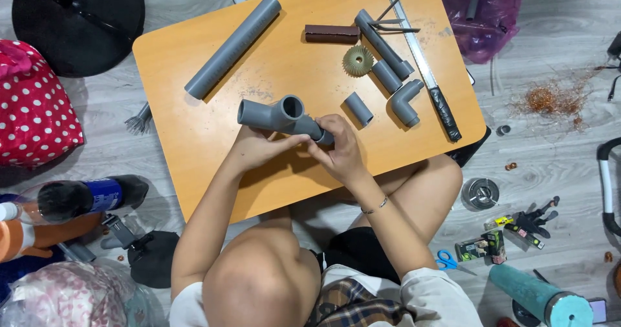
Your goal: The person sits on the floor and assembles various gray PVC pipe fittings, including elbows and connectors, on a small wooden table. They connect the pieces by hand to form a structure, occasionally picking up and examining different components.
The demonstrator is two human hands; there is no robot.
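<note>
Both hands clamped on grey tee fitting [279, 115], held just above orange table [194, 62]. Left hand [253, 147] grips tee body; right hand [339, 151] pinches short pipe stub [320, 133] at its end. Keep stub square to socket, push straight, twist lightly.

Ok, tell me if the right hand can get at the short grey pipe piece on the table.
Probably yes: the short pipe piece lies just beyond the right hand with bare tabletop between, though that hand grips the tee fitting.
</note>
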